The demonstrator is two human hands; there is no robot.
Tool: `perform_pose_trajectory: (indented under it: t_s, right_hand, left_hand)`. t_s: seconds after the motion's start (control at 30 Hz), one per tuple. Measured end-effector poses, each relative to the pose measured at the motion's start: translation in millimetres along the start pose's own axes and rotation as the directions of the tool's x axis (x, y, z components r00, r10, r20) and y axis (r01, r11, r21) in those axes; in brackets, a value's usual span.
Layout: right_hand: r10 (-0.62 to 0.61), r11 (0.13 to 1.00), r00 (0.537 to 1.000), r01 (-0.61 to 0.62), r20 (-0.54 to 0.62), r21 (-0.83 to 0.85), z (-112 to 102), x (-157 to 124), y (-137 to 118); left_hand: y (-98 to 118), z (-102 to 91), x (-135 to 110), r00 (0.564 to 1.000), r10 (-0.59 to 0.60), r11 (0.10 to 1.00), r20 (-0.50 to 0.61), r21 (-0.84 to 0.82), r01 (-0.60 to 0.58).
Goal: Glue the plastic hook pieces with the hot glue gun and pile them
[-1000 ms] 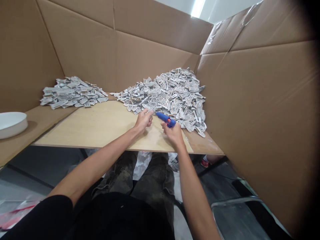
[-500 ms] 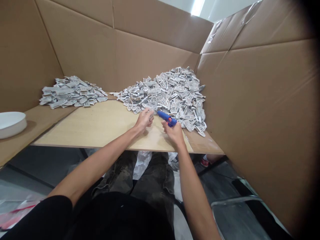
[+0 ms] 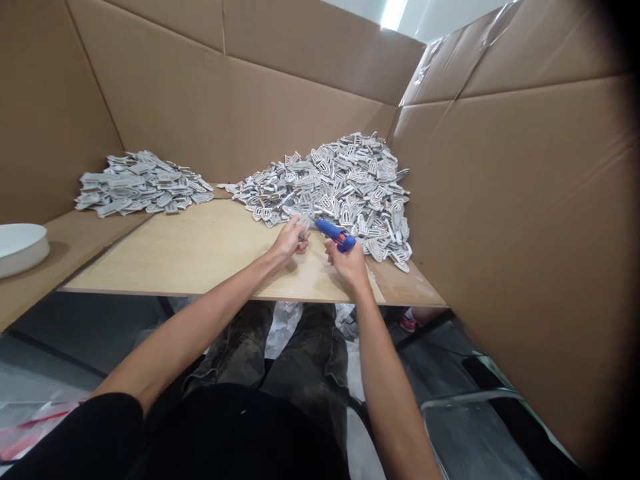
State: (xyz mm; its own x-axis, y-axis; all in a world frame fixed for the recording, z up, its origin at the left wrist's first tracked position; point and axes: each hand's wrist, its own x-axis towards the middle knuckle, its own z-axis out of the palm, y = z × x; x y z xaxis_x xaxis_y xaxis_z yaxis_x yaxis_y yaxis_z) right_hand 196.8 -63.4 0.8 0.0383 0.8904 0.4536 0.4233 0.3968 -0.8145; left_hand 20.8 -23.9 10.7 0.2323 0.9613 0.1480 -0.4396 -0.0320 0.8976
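Cardboard walls [image 3: 310, 93] close in the bench [image 3: 165, 250]. The big pile [image 3: 345, 180] fills its back right corner, the small pile [image 3: 143, 183] the back left; the dish [image 3: 25, 252] sits at the left edge. Between big pile and front edge, the right hand [image 3: 350, 264] grips the glue gun [image 3: 329, 231]; the left hand [image 3: 289, 240] pinches a piece [image 3: 304, 224] just beside its nozzle [image 3: 319, 223].

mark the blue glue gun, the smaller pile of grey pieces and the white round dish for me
blue glue gun [image 3: 329, 230]: head view, on its blue body
smaller pile of grey pieces [image 3: 143, 183]: head view, middle of the heap
white round dish [image 3: 25, 259]: head view, on its outer wall
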Motion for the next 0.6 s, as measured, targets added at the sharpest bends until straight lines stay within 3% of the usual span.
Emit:
perform_pose_trajectory:
  t_s: [0.23,0.6]
  right_hand:
    - [-0.033,0.996,0.999,0.030,-0.033,-0.085,2.3,-0.2,-0.1]
    - [-0.174,0.966,0.983,0.157,-0.067,-0.207,6.0,1.6,-4.6]
  left_hand:
    - [-2.6,3.4,0.6,0.999,-0.006,0.997,0.036,0.071,0.004]
    - [2.7,10.7,-6.4,0.998,0.030,0.992,-0.055,0.126,-0.022]
